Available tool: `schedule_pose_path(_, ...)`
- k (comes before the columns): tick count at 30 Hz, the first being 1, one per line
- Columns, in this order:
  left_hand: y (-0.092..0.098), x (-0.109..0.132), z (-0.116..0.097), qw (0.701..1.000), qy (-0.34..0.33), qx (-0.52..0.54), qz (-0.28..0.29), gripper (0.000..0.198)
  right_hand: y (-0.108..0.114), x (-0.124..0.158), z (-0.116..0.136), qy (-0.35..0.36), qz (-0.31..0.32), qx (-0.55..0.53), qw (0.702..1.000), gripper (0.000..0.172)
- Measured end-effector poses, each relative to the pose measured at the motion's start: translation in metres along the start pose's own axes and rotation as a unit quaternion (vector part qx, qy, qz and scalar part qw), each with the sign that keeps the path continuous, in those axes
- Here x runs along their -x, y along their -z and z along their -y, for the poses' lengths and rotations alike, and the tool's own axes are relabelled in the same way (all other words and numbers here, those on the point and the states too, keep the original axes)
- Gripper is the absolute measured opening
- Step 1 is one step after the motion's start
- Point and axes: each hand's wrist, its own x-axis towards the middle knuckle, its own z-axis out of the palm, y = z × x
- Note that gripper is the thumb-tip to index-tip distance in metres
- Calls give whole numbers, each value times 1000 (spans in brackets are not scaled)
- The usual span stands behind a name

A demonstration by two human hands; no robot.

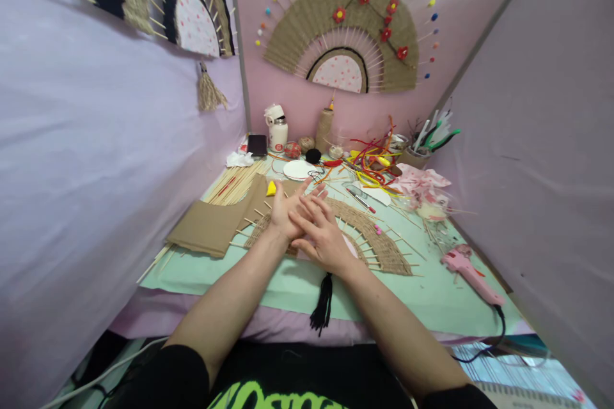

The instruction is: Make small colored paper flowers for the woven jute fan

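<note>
We seem between steps, left hand [289, 212] and right hand [325, 238] open, touching (nothing visibly gripped) over the fan [394, 252] near the surface's [278, 294] front edge. Next probably calls for parting them.

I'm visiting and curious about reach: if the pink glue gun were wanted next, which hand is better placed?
Probably the right hand: it overlaps the left hand on the side nearer the pink glue gun, and appears to hold nothing. The left would likely have to cross the right forearm.
</note>
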Motion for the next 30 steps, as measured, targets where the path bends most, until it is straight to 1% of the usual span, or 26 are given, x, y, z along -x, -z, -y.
schedule_pose_path(1, 0, 0, -1, 1000, -8, 1, 3, 74, 0, 0, 0, 2, 0, 0, 1000, 54)
schedule_pose_path(3, 0, 1, -3, 1000, -18, 2, 9, 74, 1, 1, -2, -19, -13, 8, 1000, 50)
schedule_pose_path(6, 1, 1, -1, 1000, 3, -9, 11, 73, -1, 0, -4, -56, -32, 24, 998, 54)
schedule_pose_path(8, 1, 0, 1, 1000, 16, -15, 13, 73, -2, -1, -4, -45, -26, 26, 998, 59)
schedule_pose_path(11, 2, 0, -1, 1000, -2, -12, 24, 73, -1, 1, -4, -17, -11, 23, 1000, 58)
schedule_pose_path(14, 1, -1, -4, 1000, -22, -1, 20, 73, 0, 2, -6, -38, -19, 33, 999, 55)
schedule_pose_path(16, 0, -1, -2, 1000, -10, -1, 14, 74, 0, 1, -6, -53, -25, 39, 998, 57)
schedule_pose_path(19, -1, 0, 0, 1000, 11, -10, 12, 74, 0, 1, -4, -25, -12, 30, 999, 60)
schedule_pose_path(21, -1, 0, -2, 1000, -1, -9, 15, 74, 0, 2, -3, -6, -7, 25, 1000, 57)
schedule_pose_path(24, -1, 1, -4, 1000, -25, 0, 12, 74, 1, 2, -4, -35, -26, 29, 999, 50)
schedule_pose_path(26, -1, 0, -4, 1000, -12, 1, 3, 75, 1, 1, -5, -55, -34, 29, 998, 52)
schedule_pose_path(28, -1, 0, -3, 1000, 9, -2, -5, 75, 0, 1, -4, -44, -22, 21, 999, 55)
schedule_pose_path(30, -1, -1, -3, 1000, 7, -5, -6, 76, 0, 1, -3, -23, -7, 11, 1000, 54)
